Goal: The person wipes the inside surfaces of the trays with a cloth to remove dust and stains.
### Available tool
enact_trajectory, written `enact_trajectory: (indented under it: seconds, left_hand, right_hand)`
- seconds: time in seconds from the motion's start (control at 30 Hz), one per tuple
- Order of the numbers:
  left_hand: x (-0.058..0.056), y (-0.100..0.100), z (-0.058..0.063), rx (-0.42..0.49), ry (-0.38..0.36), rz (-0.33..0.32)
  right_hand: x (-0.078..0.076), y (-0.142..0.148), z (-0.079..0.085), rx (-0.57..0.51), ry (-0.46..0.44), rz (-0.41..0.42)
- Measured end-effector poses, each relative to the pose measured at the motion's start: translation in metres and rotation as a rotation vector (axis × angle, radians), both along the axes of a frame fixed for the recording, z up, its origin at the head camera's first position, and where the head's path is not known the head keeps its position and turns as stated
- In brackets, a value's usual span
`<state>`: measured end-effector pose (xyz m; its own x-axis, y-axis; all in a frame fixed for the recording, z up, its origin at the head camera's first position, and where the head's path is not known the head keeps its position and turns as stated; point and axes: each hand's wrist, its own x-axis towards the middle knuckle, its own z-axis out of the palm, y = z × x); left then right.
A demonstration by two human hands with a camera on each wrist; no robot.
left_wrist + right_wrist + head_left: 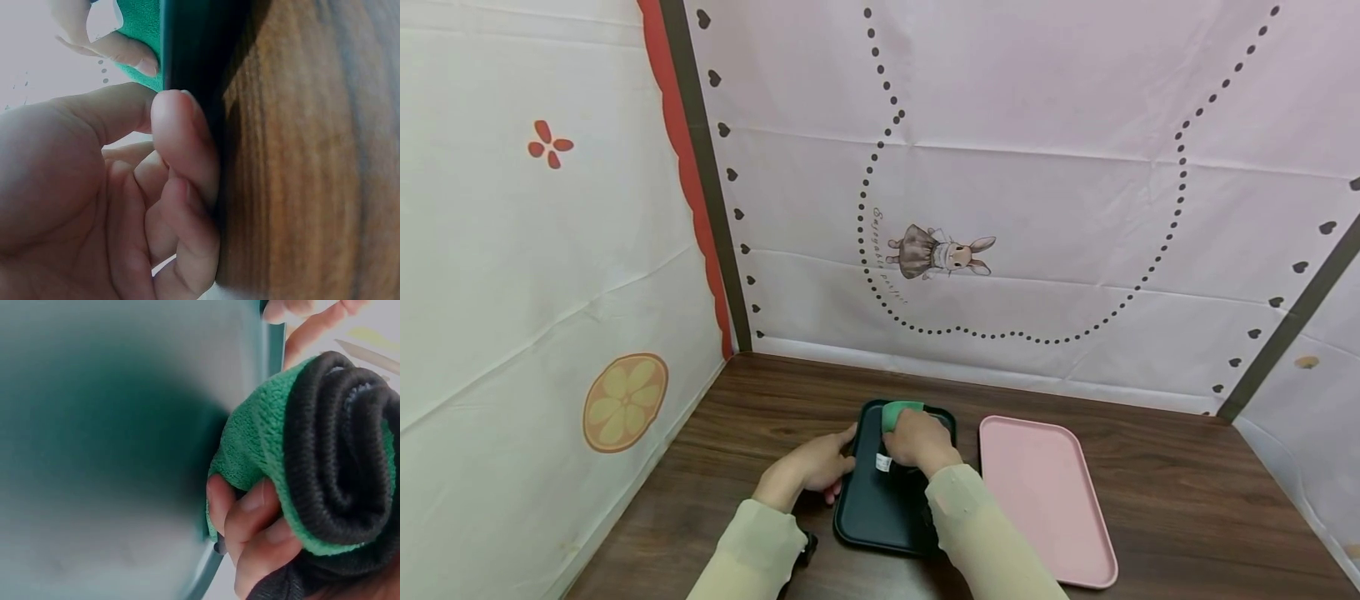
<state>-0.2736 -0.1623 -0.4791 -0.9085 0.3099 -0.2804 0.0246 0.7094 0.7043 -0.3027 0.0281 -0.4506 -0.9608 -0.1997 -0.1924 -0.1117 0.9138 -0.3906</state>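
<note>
A dark green tray (880,508) lies on the wooden table. My right hand (917,437) grips a folded green cloth (898,411) with dark edging against the tray's far part. In the right wrist view, fingers curl round the rolled cloth (250,437), its dark layered edge facing the camera. A white tag (883,462) shows beside that hand. My left hand (820,462) holds the tray's left edge. The left wrist view has its thumb and curled fingers at the rim, close to the tabletop; part of their hold is hidden.
A pink tray (1045,500) lies to the right of the dark tray, a narrow gap between them. Printed cloth walls (1000,350) stand behind and at the sides of the wooden table (1210,500). A small black object (807,548) shows by the left sleeve.
</note>
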Motion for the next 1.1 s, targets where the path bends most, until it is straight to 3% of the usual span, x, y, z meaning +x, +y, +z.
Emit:
enact_trajectory:
  seconds: [1.1]
  left_hand:
    - [0.004, 0.001, 0.005, 0.006, -0.013, 0.019]
  right_hand:
    - [0.0, -0.016, -0.004, -0.027, 0.023, 0.041]
